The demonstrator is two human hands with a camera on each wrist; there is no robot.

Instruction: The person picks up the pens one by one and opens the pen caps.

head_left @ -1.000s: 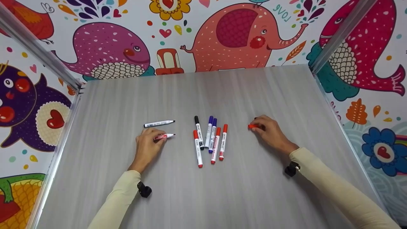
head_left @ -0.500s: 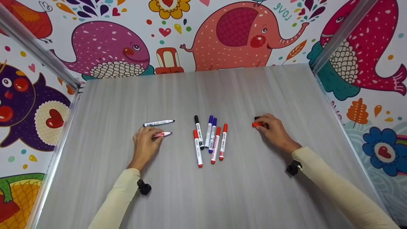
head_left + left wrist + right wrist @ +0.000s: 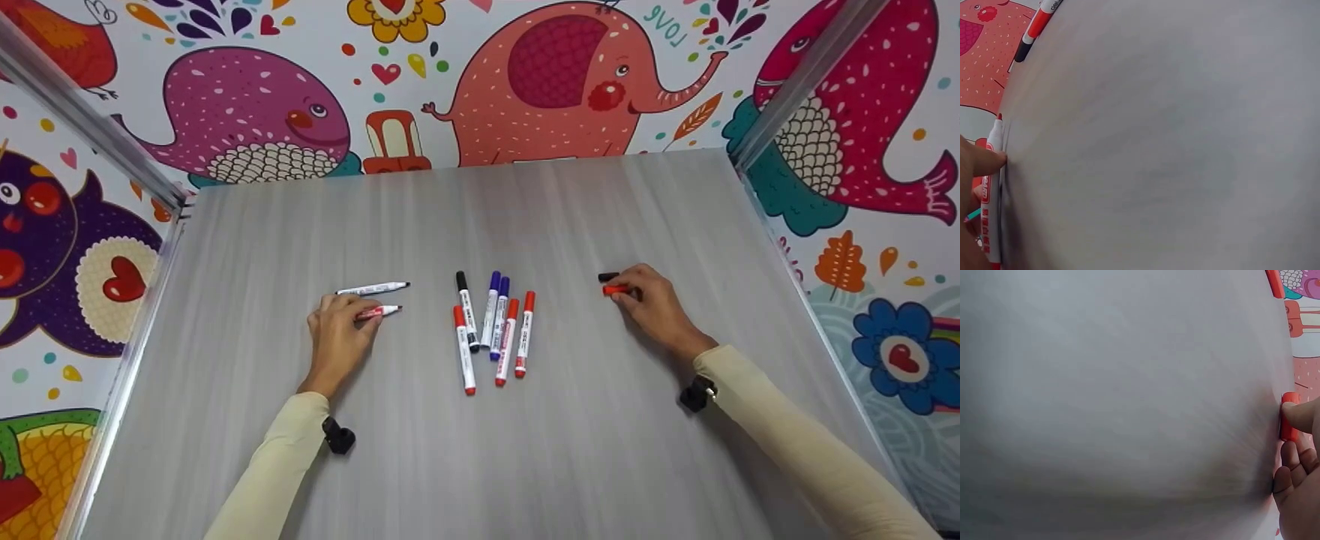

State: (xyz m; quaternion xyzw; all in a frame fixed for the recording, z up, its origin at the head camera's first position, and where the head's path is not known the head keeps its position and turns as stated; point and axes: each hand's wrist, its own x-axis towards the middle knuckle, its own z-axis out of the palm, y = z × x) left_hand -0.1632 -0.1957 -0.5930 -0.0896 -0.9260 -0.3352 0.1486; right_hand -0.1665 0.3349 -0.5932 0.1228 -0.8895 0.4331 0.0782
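Between thumb and fingers, my left hand (image 3: 337, 337) holds an uncapped red marker (image 3: 382, 310) with its tip pointing right. In the left wrist view this marker (image 3: 992, 214) shows red lettering on a white barrel and a bare red tip. Just beyond that hand lies an uncapped black marker (image 3: 379, 288), roughly parallel to it. On the right side, my right hand (image 3: 656, 307) pinches a red marker cap (image 3: 616, 289) low at the table. The right wrist view shows the thumb over the red cap (image 3: 1290, 430). A black cap (image 3: 608, 277) lies right behind it.
Mid-table lies a group of capped markers: a black one (image 3: 466, 311), two blue ones (image 3: 490, 311) side by side, and red ones (image 3: 464, 352) around them. A printed cartoon wall (image 3: 547, 82) stands behind the grey table (image 3: 420, 465), with metal posts (image 3: 810, 82) at the corners.
My left hand has shifted slightly left and away with the red marker. My right hand has slid the red cap a little right and away, and more of the black cap shows.
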